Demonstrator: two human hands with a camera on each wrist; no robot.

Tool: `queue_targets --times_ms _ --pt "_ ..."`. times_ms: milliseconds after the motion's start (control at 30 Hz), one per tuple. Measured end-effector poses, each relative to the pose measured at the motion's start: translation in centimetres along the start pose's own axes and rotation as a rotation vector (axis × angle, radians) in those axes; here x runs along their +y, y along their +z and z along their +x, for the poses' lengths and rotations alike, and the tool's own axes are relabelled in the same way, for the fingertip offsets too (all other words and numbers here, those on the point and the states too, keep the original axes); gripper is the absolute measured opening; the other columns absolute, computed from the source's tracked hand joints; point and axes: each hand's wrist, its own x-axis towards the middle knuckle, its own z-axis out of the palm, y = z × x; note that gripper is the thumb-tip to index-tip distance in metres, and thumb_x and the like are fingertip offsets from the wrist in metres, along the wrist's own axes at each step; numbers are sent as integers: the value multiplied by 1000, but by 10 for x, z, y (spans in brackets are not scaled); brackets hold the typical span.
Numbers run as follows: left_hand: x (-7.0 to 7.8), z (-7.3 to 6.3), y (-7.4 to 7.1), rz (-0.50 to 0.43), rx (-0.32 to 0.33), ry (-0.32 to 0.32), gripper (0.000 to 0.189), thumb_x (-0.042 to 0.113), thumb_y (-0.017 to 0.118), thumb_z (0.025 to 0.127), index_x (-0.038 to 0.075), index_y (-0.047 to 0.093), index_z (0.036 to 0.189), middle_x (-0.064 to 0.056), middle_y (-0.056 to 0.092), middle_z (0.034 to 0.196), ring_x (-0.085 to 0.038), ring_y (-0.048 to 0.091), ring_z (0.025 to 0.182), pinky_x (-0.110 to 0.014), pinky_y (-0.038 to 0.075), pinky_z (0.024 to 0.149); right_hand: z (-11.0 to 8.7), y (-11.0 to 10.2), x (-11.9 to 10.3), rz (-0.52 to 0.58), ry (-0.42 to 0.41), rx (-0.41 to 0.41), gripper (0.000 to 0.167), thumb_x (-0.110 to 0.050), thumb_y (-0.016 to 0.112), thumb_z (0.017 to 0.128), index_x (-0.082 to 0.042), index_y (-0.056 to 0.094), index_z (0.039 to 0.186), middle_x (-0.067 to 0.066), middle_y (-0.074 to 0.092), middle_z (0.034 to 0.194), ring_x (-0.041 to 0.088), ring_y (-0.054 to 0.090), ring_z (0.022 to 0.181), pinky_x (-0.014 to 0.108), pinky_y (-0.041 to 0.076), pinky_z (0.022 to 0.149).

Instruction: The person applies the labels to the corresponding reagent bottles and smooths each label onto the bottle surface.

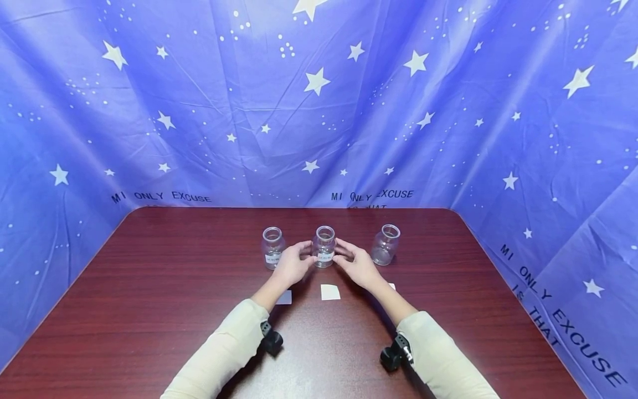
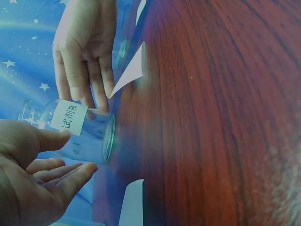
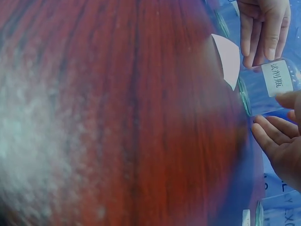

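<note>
A clear glass jar (image 1: 325, 244) stands upright at the middle of the table, lidless, with a white label (image 2: 69, 117) bearing Chinese characters on its front. My left hand (image 1: 294, 265) is at the jar's left side, thumb at the label's edge in the left wrist view and fingers extended beside the glass. Opposite it, my right hand (image 1: 358, 266) flanks the jar, its thumb near the label (image 3: 277, 77) and its fingers loosely extended by the base. How firmly either hand touches the glass is hard to tell.
A labelled glass jar (image 1: 272, 244) stands to the left, partly behind my left hand. Another jar (image 1: 386, 245), with no label visible, stands to the right. White paper pieces lie in front: one central (image 1: 330, 292), one left (image 1: 284, 297), one right (image 1: 391, 286). A starry blue curtain (image 1: 319, 138) hangs behind.
</note>
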Motion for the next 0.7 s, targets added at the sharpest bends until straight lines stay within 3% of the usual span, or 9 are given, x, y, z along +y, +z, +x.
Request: queue_targets --times_ms 233,700 --pt "0 2 3 33 -12 -16 48 10 68 83 -5 52 126 -21 64 115 -30 65 102 -36 52 87 1 6 0 -6 28 18 55 -11 72 80 0 51 130 22 64 115 31 65 102 29 53 84" --pt "-1 3 4 83 -2 0 42 9 67 84 -3 56 124 -18 67 111 -27 66 100 -36 51 88 2 4 2 -48 33 35 47 -10 68 84 -1 54 127 20 66 112 30 65 102 31 52 86"
